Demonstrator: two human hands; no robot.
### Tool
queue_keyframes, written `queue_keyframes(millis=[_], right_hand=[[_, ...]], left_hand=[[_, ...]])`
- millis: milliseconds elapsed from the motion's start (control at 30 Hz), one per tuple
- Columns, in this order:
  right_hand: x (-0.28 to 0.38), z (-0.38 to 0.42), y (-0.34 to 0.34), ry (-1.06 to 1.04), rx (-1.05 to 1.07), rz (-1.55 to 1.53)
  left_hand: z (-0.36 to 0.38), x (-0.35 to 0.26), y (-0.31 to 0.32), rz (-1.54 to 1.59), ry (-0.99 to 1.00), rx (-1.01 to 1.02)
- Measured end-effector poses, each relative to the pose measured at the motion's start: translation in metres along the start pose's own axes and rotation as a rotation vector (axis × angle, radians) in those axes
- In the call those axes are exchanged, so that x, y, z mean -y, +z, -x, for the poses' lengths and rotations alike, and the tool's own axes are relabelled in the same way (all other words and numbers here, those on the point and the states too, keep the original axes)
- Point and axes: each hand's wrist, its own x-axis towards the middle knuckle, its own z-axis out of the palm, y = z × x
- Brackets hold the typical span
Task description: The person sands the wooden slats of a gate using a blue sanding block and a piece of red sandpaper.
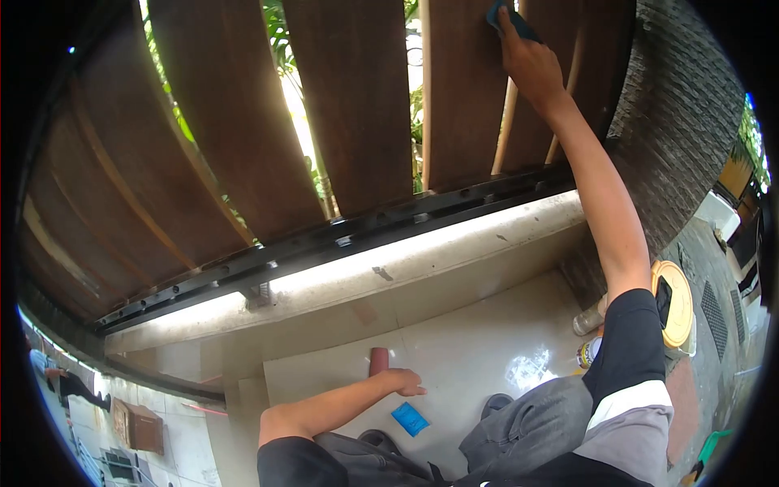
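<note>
High on a dark brown wooden slat (464,97), my right hand (533,69) presses a blue pad (492,15) flat against the wood; its exact kind is hard to make out. My left hand (402,382) hangs low above the tiled floor, fingers loosely stretched and nothing visible in them. Just beyond it stands a reddish-brown cylinder (379,360), perhaps a roll. On the floor below that hand lies a bright blue rectangular piece (410,419).
A black metal rail (357,235) runs under the slats above a pale ledge (389,272). To my right are a can (589,352) and a tub with a yellow rim (675,304), beside a textured stone pillar (673,122). A brown box (138,425) and another person (73,380) are far left.
</note>
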Motion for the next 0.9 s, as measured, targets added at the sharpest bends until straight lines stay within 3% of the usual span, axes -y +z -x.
queue_keyframes(millis=[267,533,667,733,767,900], right_hand=[[0.098,0.103,0.012,0.407,0.089,-0.353],[0.144,0.188,0.006,0.338,0.408,-0.533],[0.153,0.185,0.004,0.234,0.194,-0.608],[0.155,0.188,0.006,0.293,0.197,-0.629],[0.147,0.205,0.022,0.391,0.365,-0.648],[0.147,0.208,0.025,0.433,0.446,-0.638]], left_hand=[[0.005,0.006,-0.010,-0.024,-0.098,-0.024],[0.030,-0.023,-0.023,0.050,-0.245,0.075],[0.022,-0.019,-0.026,0.016,-0.230,0.019],[0.021,-0.017,-0.028,0.017,-0.240,0.031],[0.021,-0.017,-0.029,0.013,-0.251,0.024],[0.015,-0.012,-0.023,0.019,-0.272,0.040]])
